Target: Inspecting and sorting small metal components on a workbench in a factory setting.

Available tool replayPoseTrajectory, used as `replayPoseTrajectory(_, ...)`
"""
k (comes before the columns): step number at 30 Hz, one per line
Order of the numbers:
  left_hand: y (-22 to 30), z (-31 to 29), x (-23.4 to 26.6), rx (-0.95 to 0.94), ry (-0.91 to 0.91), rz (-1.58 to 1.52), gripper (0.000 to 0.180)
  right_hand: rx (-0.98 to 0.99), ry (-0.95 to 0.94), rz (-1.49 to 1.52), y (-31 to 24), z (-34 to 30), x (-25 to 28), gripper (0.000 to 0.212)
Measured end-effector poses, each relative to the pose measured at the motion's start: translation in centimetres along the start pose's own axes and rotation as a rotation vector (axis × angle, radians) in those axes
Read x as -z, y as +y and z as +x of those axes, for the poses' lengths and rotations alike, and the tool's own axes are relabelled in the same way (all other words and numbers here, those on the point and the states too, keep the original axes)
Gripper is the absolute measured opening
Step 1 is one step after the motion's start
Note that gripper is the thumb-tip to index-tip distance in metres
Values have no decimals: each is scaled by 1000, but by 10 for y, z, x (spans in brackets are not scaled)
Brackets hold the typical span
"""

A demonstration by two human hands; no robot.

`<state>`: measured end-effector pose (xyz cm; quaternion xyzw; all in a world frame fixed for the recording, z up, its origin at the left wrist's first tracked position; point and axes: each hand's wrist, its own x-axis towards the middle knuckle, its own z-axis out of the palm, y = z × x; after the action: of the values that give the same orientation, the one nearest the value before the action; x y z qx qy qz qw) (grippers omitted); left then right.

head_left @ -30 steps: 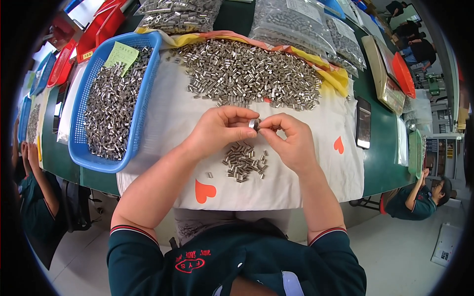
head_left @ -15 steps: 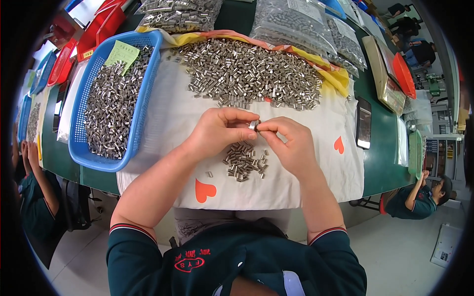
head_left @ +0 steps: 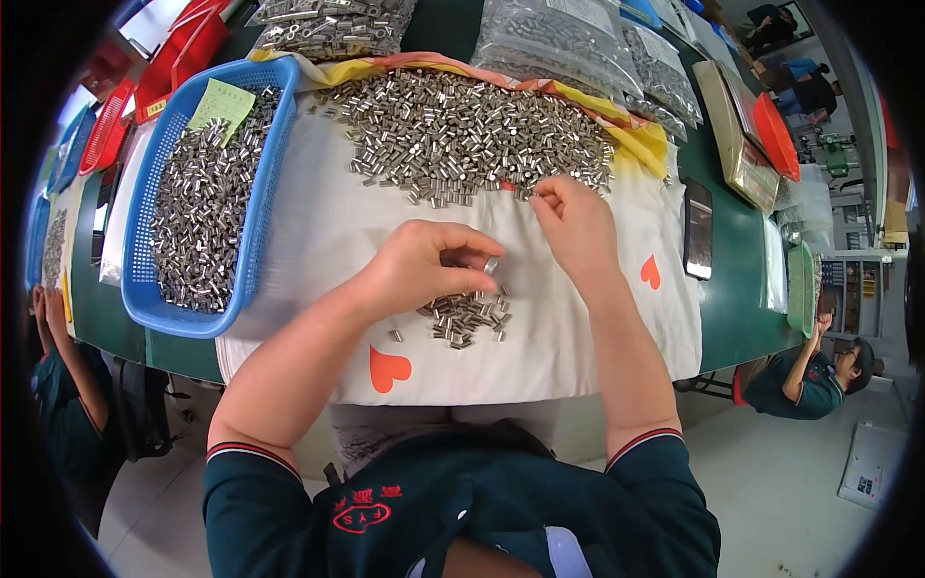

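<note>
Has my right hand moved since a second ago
Yes. The right hand has left the left hand above the small pile and reached away from you, to the near edge of the big heap of metal sleeves.

We read this as a small-parts sorting bench in a factory workshop. A long green-topped work table [head_left: 747,289] carries a white cloth with red heart shapes [head_left: 318,231], heaped with a big pile of short silver metal sleeves [head_left: 462,135]. A blue perforated plastic basket [head_left: 265,193] beside it is full of the same pieces, and clear plastic bags of metal parts [head_left: 559,39] sit along the far edge. Red plastic trays [head_left: 169,63] line the table further off. Other seated workers in dark green shirts [head_left: 805,380] sit at both sides, over a pale concrete floor [head_left: 800,482].
</note>
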<state>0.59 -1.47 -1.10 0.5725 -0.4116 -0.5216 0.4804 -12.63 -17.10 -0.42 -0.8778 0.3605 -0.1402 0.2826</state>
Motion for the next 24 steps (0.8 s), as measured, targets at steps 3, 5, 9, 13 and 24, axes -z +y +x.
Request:
replayPoseTrajectory(3, -1, -1, 0, -1, 17, -26, 30, 128, 13, -184, 0, 0, -5, 9)
replayPoseTrajectory(5, -3, -1, 2, 36, 4, -157, 30, 152, -34, -166, -3, 1, -2, 7)
replayPoseTrajectory(9, -2, -1, 1, 30, -2, -149, 30, 248, -73, -189, 2, -2, 1, 10)
replayPoseTrajectory(13, -2, 1, 2, 15, 9, -154, 30, 313, -48, -298, -1, -6, 3, 8)
replayPoseTrajectory(24, -7, 5, 9, -71, 88, -385, 33, 274, -120, 470, -39, -31, 3, 9)
